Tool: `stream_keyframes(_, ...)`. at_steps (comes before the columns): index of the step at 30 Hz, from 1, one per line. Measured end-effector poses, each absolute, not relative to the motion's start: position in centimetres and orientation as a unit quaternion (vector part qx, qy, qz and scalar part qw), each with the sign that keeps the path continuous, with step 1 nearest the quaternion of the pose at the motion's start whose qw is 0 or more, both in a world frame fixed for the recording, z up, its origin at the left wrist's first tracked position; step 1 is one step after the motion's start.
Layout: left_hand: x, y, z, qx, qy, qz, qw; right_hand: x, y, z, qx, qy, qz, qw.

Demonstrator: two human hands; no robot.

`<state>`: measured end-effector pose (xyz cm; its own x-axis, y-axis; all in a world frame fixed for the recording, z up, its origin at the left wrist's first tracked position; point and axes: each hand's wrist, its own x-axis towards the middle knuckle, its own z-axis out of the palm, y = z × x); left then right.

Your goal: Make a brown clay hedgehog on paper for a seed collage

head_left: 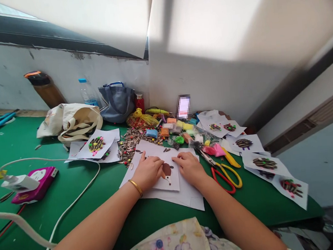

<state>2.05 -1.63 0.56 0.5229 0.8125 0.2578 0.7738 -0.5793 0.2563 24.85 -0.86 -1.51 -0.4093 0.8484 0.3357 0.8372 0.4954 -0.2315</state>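
A white sheet (175, 183) with a brown clay hedgehog shape (166, 169) lies in front of me on a stack of white paper (195, 200). My left hand (149, 171) rests on the sheet from the left, fingers spread, the nearest ones touching or covering the hedgehog's left side. My right hand (191, 168) lies at the sheet's right edge, its index finger stretched toward a dark sunflower seed (171, 167) by the hedgehog. Nothing shows in either hand, though the left fingertips are partly hidden. A few seeds (166, 150) lie at the paper's top.
Behind the paper spreads a pile of sunflower seeds (130, 143) beside packets of coloured clay (164, 132). Scissors (225, 174) and a yellow knife (230, 158) lie right. Seed-covered cards (264, 163) line the right edge. A white cable (79, 198) crosses the left, near a magenta box (38, 187).
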Motion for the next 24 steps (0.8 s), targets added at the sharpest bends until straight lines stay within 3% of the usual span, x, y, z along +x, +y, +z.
stream_keyframes(24, 2.1, -1.7, 0.5, 0.869, 0.461, 0.173, 0.059, 24.2, -0.4, -2.2, -0.483, -0.807, 0.137, 0.311)
